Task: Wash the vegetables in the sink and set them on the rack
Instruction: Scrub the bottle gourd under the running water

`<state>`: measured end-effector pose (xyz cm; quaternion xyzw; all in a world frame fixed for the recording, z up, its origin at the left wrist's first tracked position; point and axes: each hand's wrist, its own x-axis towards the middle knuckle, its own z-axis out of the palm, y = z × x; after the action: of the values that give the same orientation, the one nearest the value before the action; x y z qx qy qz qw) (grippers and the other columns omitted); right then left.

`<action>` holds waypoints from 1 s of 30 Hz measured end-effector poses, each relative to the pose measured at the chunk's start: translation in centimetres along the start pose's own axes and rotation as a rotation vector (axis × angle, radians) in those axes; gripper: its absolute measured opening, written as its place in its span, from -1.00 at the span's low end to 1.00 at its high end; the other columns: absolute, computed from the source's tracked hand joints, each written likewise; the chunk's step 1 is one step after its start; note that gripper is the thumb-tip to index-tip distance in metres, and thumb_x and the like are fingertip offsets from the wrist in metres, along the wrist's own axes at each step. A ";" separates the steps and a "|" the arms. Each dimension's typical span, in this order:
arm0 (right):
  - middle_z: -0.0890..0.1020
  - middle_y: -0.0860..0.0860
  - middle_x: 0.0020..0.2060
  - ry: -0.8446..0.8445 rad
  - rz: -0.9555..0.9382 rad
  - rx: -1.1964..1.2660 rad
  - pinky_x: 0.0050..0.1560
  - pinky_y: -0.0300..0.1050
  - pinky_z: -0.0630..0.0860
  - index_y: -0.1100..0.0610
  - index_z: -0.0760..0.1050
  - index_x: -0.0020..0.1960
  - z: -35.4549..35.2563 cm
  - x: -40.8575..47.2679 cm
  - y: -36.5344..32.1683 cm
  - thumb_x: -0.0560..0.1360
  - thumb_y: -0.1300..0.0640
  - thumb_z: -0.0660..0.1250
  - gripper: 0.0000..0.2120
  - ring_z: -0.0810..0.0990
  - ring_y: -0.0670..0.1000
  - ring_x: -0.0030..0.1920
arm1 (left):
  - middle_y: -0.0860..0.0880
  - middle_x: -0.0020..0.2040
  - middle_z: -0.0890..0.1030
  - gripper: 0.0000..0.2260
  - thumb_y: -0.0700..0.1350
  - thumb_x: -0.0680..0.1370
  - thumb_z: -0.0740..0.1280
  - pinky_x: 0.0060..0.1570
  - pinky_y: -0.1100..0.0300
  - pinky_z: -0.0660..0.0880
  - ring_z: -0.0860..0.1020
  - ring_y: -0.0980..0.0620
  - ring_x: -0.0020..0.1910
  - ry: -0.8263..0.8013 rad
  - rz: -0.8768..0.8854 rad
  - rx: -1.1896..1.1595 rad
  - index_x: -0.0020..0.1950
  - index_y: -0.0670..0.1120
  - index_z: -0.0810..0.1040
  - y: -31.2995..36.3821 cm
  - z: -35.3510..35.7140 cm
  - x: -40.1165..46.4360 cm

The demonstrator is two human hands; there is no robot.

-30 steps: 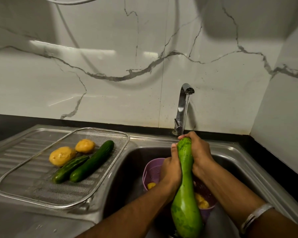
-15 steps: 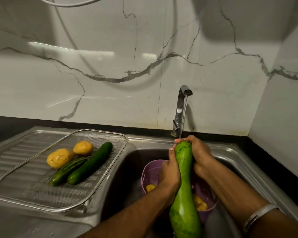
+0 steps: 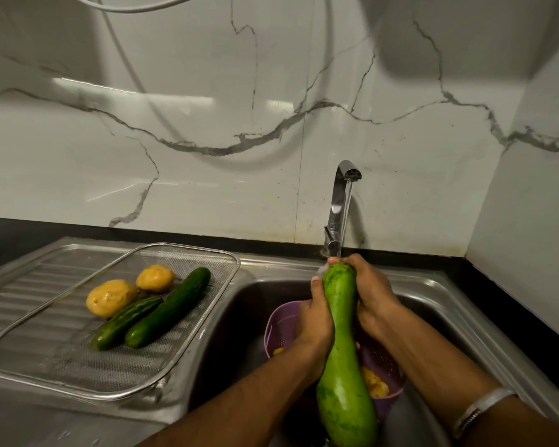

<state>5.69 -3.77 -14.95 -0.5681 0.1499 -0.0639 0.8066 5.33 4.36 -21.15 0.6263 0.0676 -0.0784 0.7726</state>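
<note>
A long light-green bottle gourd (image 3: 342,375) stands tilted over the steel sink (image 3: 259,295), its narrow top under the running tap (image 3: 339,204). My left hand (image 3: 315,321) grips its neck from the left. My right hand (image 3: 373,301) wraps the neck from the right, fingers over the tip. Behind the gourd a purple colander (image 3: 281,327) holds yellow potatoes (image 3: 375,383), partly hidden. On the mesh rack (image 3: 78,369) at left lie two cucumbers (image 3: 168,308) (image 3: 125,322) and two potatoes (image 3: 110,297) (image 3: 155,278).
The rack sits on the ribbed steel drainboard (image 3: 23,285). A white marble wall (image 3: 207,124) backs the sink, and a side wall (image 3: 530,253) closes the right. A black counter strip (image 3: 513,301) runs along the sink's right edge.
Both hands stay on the gourd's neck, rubbing it under the water. My view has tilted down a little, so the scene sits higher in frame.
</note>
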 end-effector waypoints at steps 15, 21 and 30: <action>0.71 0.21 0.04 -0.083 0.126 0.165 -0.11 -0.04 0.63 0.30 0.64 0.18 -0.7 -0.5 -0.6 0.56 0.14 0.16 -0.62 0.66 0.15 -0.06 | -0.32 -0.24 0.62 -0.23 0.42 0.52 0.10 -0.31 -0.07 0.59 0.60 -0.20 -0.39 -0.141 -0.098 -0.132 -0.02 -0.29 0.67 -0.1 -0.5 0.3; 0.73 0.14 -0.17 -0.031 0.184 0.197 0.17 0.09 0.57 0.23 0.65 0.02 -1.2 0.3 -0.8 0.62 0.11 0.17 -0.69 0.63 0.12 -0.12 | -0.26 -0.17 0.70 -0.20 0.52 0.27 0.13 -0.04 -0.26 0.62 0.68 -0.29 -0.16 -0.082 0.024 0.013 -0.07 -0.16 0.72 0.0 0.2 0.2; 0.69 0.17 -0.16 0.238 -0.066 -0.152 0.03 0.09 0.60 0.14 0.64 -0.11 -0.2 0.1 0.5 0.53 0.01 0.27 -0.75 0.65 0.20 -0.12 | -0.12 -0.11 0.72 -0.25 0.51 0.43 0.01 0.18 -0.12 0.56 0.68 -0.13 -0.03 -0.016 0.095 0.186 -0.12 -0.09 0.70 -0.2 0.1 0.2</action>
<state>5.73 -3.80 -15.53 -0.6206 0.2302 -0.1455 0.7353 5.43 4.19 -21.39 0.6973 0.0239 -0.0526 0.7145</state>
